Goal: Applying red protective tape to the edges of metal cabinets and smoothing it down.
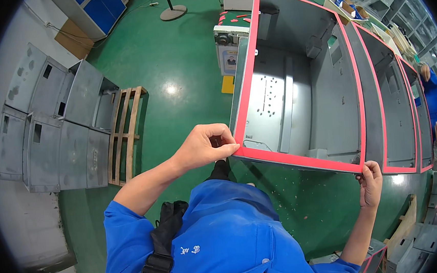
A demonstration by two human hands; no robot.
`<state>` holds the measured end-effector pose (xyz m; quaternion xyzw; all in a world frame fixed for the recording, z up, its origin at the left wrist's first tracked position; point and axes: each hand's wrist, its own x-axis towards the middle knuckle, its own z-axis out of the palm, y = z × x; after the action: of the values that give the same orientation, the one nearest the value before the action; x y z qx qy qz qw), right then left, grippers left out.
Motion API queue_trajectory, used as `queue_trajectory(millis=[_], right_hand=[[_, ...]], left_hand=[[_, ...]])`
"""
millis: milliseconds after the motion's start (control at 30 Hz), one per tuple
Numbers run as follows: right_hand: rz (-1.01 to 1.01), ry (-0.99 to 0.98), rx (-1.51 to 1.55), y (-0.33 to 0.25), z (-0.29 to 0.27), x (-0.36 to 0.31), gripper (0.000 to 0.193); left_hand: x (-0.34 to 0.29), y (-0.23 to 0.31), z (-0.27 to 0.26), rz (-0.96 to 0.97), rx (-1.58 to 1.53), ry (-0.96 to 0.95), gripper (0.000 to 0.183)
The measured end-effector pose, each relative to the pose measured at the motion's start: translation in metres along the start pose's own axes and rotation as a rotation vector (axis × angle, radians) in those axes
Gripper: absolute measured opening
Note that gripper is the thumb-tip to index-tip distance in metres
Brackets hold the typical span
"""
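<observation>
Left hand (206,145) and right hand (370,183) pinch flat pink tape (302,161) edging an open grey rectangular metal box (331,102), a grey rail (287,103) inside.

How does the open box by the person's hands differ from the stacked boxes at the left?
The open box has pink-red strips along its rim; the stacked boxes show plain grey edges. The open box shows its inside; the stacked boxes mostly show outer faces. The left hand and right hand are at the open box's near corners; neither touches the stacked boxes. Both are grey inside or out.
</observation>
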<state>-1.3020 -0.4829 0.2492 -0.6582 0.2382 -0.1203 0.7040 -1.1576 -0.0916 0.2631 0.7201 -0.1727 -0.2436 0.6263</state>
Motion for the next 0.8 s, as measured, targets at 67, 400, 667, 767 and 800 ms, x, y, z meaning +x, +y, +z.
queue_trajectory(millis=[67,400,667,767,800], right_hand=[[-0.005,0.002,-0.003,0.0004,0.0000,0.0003,0.010],[-0.016,-0.005,-0.010,0.0002,0.0012,0.0001,0.007],[-0.013,0.012,0.005,0.0014,0.0022,-0.0008,0.011],[-0.017,0.016,0.004,0.0014,0.0021,-0.0016,0.011],[-0.018,0.012,0.006,0.0017,0.0016,-0.0011,0.010]], left_hand=[[-0.0001,0.0008,0.0006,0.005,0.003,0.002,0.009],[-0.0008,-0.0022,-0.0001,0.060,0.064,0.007,0.009],[-0.0027,-0.0031,0.0032,0.182,0.228,0.053,0.007],[-0.0049,-0.0007,0.0046,0.100,0.212,0.102,0.015],[-0.0042,-0.0045,0.0036,0.107,0.125,0.111,0.017]])
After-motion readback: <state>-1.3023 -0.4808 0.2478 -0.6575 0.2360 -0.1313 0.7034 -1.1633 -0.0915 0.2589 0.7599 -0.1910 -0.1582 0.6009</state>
